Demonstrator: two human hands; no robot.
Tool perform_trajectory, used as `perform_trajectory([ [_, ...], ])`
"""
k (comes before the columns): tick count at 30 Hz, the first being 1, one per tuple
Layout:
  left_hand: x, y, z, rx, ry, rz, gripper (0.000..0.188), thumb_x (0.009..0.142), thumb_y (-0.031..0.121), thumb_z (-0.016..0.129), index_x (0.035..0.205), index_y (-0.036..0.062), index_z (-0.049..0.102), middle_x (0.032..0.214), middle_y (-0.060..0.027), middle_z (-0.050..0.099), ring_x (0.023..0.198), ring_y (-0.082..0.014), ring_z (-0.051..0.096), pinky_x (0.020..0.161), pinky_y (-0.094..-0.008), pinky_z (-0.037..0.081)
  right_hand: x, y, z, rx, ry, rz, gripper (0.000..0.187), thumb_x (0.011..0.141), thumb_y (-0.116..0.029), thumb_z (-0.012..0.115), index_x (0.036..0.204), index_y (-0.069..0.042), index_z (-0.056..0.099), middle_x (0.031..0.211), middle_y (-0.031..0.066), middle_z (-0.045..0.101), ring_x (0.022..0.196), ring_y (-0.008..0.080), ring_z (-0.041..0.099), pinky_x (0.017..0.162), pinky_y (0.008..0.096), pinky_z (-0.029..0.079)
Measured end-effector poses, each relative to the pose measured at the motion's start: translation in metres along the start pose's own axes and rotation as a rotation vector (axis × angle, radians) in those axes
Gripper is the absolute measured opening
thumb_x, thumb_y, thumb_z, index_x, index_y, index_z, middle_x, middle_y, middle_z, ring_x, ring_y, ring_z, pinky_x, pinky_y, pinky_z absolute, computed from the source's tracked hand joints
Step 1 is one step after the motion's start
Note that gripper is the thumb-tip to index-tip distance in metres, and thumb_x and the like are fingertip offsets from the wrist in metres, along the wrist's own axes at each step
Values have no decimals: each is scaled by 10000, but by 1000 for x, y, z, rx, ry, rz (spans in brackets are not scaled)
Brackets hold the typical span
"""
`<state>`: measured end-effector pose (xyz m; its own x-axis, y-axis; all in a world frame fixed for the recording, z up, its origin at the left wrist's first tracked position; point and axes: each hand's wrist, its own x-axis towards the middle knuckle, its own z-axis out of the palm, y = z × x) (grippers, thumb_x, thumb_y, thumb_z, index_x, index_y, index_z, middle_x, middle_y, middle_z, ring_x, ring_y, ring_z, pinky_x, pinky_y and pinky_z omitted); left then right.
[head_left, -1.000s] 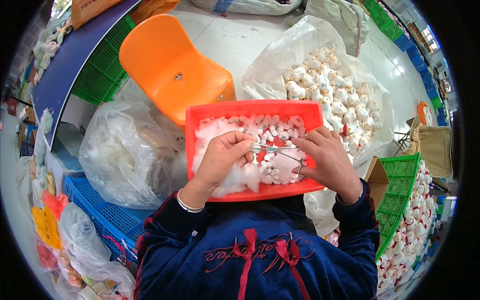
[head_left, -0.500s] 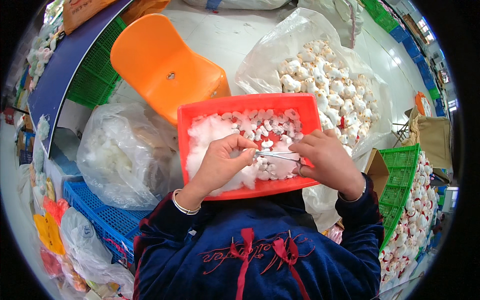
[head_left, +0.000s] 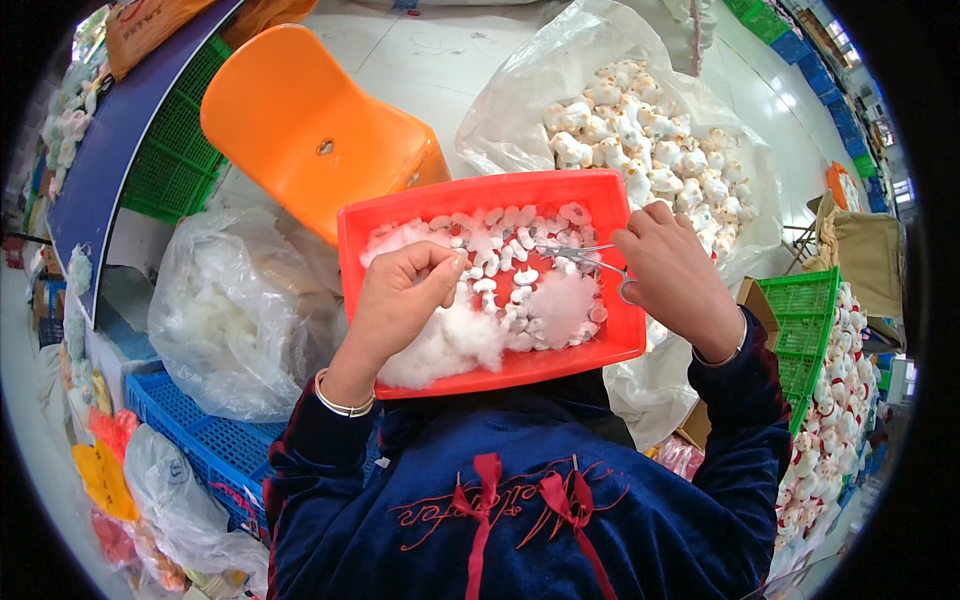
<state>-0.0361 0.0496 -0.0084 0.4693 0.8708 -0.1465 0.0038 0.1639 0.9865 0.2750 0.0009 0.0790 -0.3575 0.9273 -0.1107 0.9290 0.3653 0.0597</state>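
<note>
My right hand (head_left: 675, 280) grips a pair of slim metal forceps (head_left: 580, 257) with scissor-like ring handles, above the right part of a red tray (head_left: 490, 376). Their handles are spread and the tips reach left over the tray. Thumb and forefinger of my left hand (head_left: 400, 300) are pinched together over the tray's left side; what they hold, if anything, is too small to make out. Fluffy white stuffing (head_left: 450, 340) lies beneath that hand, with another tuft at the tray's right. Several small white fabric pieces (head_left: 523, 277) are scattered between them.
An orange chair (head_left: 330, 140) stands beyond the tray. Behind it to the right, a clear plastic bag (head_left: 510, 110) holds many small white plush pieces (head_left: 640, 140). On the left are a bag of stuffing (head_left: 235, 310) and a blue crate (head_left: 215, 430); a green crate (head_left: 805, 330) is at right.
My hands have moved apart: the left up and to the left, the right to the right with the forceps, whose handles have spread. The stuffing at the tray's left has shifted.
</note>
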Motion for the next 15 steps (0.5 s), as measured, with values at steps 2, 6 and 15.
perform_trajectory([
  [2,-3,0,0,3,19,-2,188,1046,147,620,1048,-13,718,703,25,595,637,-42,497,590,-214,383,7,-1,6,-54,-18,-24,174,734,-95,749,887,-59,675,944,108,626,1008,296,574,833,415,453],
  [6,-9,4,-2,-67,39,-15,174,1041,133,627,1007,-15,711,724,24,600,664,-42,505,611,-221,399,18,-3,5,-151,-142,-15,230,703,-116,800,887,-65,673,982,91,616,1052,291,557,863,420,460],
  [15,-12,-2,0,-115,-10,-40,158,1040,127,629,1027,-10,705,776,22,620,707,-47,536,650,-218,437,43,-12,32,-325,-253,-82,46,761,-104,711,804,-92,702,874,80,666,979,275,598,838,422,443],
])
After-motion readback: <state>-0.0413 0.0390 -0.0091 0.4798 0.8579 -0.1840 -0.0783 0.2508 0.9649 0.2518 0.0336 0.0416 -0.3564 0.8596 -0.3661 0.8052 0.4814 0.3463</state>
